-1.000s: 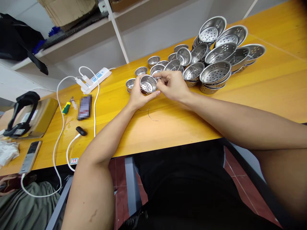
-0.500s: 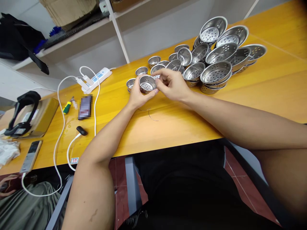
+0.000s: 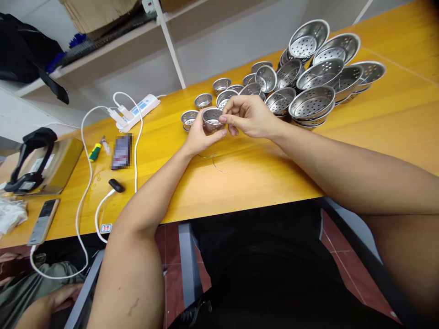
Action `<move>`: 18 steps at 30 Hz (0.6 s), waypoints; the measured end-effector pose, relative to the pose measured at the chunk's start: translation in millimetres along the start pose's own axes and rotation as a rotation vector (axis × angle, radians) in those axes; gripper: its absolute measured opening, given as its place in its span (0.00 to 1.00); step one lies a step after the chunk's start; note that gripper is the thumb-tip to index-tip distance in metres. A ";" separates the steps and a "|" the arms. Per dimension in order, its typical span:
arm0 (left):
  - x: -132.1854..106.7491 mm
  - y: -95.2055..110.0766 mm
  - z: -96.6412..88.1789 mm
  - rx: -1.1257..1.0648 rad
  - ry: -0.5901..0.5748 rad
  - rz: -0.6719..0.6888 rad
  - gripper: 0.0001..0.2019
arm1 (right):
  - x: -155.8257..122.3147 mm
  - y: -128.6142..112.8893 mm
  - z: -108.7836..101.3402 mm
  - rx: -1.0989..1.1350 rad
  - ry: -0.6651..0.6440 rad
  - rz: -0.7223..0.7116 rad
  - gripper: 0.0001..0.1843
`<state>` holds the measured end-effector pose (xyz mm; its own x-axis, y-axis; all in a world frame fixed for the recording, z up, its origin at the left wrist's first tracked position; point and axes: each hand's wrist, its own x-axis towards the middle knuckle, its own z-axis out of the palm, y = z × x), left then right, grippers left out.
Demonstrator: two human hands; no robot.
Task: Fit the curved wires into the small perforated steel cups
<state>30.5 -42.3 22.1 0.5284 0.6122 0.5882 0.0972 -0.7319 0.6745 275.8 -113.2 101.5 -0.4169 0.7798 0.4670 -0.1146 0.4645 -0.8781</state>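
My left hand (image 3: pixel 200 136) is closed around a small perforated metal strainer basket (image 3: pixel 212 119), its mouth tilted toward me. My right hand (image 3: pixel 245 116) has thumb and index finger pinched together at the basket's right rim. Whether they grip the rim itself or something thin is too small to tell. Below my hands a thin curved wire (image 3: pixel 216 165) lies on the table. Just left of the held basket stands another small strainer basket (image 3: pixel 189 119), with one more (image 3: pixel 203 100) behind it.
Several larger strainer baskets (image 3: pixel 312 101) are stacked at the right back of the yellow table (image 3: pixel 240 187). On the left are a power strip (image 3: pixel 144 109) with white cables, a phone (image 3: pixel 121 151), a green-handled tool (image 3: pixel 95 152) and a box (image 3: pixel 65 167). Another person's hand (image 3: pixel 65 294) shows at lower left.
The held basket has turned slightly, and my right fingers have shifted a little at its rim. At lower left, another person's forearm and hand have come into view.
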 end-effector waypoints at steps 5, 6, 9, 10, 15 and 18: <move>-1.4 -4.0 2.5 0.073 -0.023 -0.018 0.47 | 1.1 1.8 -0.9 0.004 0.015 0.083 0.33; -1.8 -4.1 2.7 0.079 -0.027 -0.021 0.46 | 1.2 1.9 -1.5 0.005 0.009 0.096 0.33; -2.6 -3.5 3.0 0.090 -0.029 -0.026 0.44 | 1.2 1.3 -1.9 -0.010 0.000 0.118 0.32; -2.7 -3.1 2.9 0.095 -0.028 -0.029 0.43 | 1.0 0.6 -1.8 -0.017 0.002 0.121 0.32; -2.3 1.4 1.9 0.114 -0.037 -0.051 0.42 | -0.2 -2.7 -2.0 -0.030 -0.001 0.114 0.34; -2.6 1.8 2.9 0.107 -0.014 -0.054 0.44 | -0.8 -1.4 -2.8 -0.074 -0.018 0.099 0.36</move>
<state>31.7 -46.1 20.5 0.5318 0.6481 0.5451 0.2151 -0.7259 0.6533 278.8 -113.3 102.6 -0.4392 0.8158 0.3762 -0.0057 0.4162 -0.9093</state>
